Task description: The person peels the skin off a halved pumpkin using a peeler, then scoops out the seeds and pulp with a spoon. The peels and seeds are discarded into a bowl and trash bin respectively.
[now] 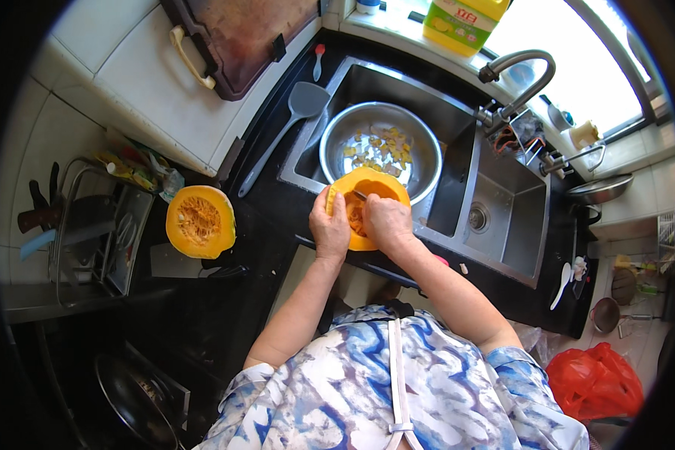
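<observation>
Tilted over the near rim of a stainless steel basin is a hollowed pumpkin half. My left hand grips its left rim, thumb on the cut edge. With my right hand I hold a small metal utensil, perhaps a spoon, inside the cavity; its far end is hidden by the fist and the flesh. Loose orange pulp shows beside my right knuckles. Several yellow-green peel pieces lie in the bottom of the basin. Another pumpkin half, still full of seeds, rests cut side up on the black counter at left.
The basin sits over the larger sink bowl; a gooseneck faucet and smaller bowl are to its right. A grey spatula lies left. A cleaver blade lies by the seeded half, near a knife rack.
</observation>
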A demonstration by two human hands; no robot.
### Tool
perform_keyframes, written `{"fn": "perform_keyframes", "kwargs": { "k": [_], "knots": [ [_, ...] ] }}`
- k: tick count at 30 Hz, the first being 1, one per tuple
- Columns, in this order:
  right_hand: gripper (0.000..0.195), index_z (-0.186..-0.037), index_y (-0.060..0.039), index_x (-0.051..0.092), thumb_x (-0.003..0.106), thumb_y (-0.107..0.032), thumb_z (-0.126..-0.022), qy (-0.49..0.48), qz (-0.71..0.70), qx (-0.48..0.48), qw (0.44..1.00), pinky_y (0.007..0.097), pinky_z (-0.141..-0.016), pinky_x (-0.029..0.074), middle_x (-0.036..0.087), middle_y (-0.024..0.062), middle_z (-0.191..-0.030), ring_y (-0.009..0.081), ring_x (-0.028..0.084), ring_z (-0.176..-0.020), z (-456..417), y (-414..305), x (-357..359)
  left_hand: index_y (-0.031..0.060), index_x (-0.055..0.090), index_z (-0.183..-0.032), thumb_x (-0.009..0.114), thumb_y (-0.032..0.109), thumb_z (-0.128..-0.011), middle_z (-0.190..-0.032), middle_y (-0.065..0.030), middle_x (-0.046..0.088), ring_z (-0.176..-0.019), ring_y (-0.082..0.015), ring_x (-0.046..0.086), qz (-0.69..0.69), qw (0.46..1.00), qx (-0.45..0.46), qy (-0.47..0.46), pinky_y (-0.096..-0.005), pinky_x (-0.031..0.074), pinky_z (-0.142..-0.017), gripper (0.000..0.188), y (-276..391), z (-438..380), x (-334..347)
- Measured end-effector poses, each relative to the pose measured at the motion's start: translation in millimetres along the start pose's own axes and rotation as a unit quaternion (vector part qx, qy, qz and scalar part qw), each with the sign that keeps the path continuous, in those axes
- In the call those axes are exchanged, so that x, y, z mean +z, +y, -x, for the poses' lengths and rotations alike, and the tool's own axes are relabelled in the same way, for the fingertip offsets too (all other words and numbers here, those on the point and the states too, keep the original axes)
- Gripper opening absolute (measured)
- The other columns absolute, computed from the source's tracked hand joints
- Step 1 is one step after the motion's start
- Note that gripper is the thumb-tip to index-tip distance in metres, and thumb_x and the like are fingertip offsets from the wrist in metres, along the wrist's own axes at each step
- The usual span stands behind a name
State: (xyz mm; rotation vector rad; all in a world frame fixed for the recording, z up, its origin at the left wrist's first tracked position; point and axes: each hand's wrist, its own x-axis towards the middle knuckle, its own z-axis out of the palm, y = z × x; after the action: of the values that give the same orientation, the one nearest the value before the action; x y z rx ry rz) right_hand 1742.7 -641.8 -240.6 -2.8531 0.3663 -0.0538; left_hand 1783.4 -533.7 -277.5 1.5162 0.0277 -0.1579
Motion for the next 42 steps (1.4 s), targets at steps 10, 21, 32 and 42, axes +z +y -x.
{"fn": "perform_keyframes", "kwargs": {
  "k": [10, 21, 32, 42],
  "knots": [
    [0.014, -0.083, -0.0066, 0.07, 0.059, -0.016, -0.081, -0.122, 0.1, -0.182, 0.971, 0.0331, -0.06, 0.055, 0.069, 0.01, -0.072, 0.0247, 0.069, -0.067, 5.3, -9.7, -32.5, -0.007, 0.056, -0.118, 0.052, 0.02, -0.097, -0.106, -0.0144, 0.064, -0.096, -0.0177, 0.061, 0.028, 0.999, -0.013, 0.017, -0.0304, 0.05, -0.084, 0.034, -1.7, 1.5, -5.1],
    [0.011, -0.083, -0.0061, 0.072, 0.062, -0.009, -0.08, -0.126, 0.145, 0.015, 0.981, 0.034, -0.066, 0.056, 0.07, 0.0116, -0.079, 0.0245, 0.07, -0.077, 4.4, 12.9, -85.6, -0.0067, 0.048, -0.126, 0.055, -0.002, -0.078, -0.113, -0.0142, 0.062, -0.102, -0.0215, 0.062, 0.05, 0.998, -0.003, -0.023, -0.0317, 0.049, -0.089, 0.048, 1.6, 12.4, -3.9],
    [0.02, -0.094, -0.0058, 0.072, 0.059, -0.016, -0.083, -0.249, 0.052, 0.051, 0.966, 0.0377, -0.077, 0.054, 0.07, 0.0163, -0.094, 0.0305, 0.068, -0.091, 1.0, 3.8, -41.7, -0.008, 0.045, -0.128, 0.054, 0.001, -0.074, -0.108, -0.0235, 0.064, -0.1, -0.0317, 0.064, -0.051, 0.995, 0.072, 0.043, -0.0368, 0.049, -0.09, 0.055, -4.8, 25.5, 13.0],
    [0.015, -0.078, -0.0078, 0.072, 0.062, -0.018, -0.077, -0.123, 0.109, -0.093, 0.982, 0.0358, -0.068, 0.055, 0.07, 0.0115, -0.076, 0.0259, 0.069, -0.076, -5.5, 6.0, -23.6, -0.0078, 0.048, -0.126, 0.053, -0.002, -0.076, -0.108, -0.02, 0.064, -0.1, -0.0282, 0.064, -0.012, 0.998, 0.05, 0.032, -0.0356, 0.049, -0.09, 0.05, -9.5, 15.5, 10.6]
  ]
}}
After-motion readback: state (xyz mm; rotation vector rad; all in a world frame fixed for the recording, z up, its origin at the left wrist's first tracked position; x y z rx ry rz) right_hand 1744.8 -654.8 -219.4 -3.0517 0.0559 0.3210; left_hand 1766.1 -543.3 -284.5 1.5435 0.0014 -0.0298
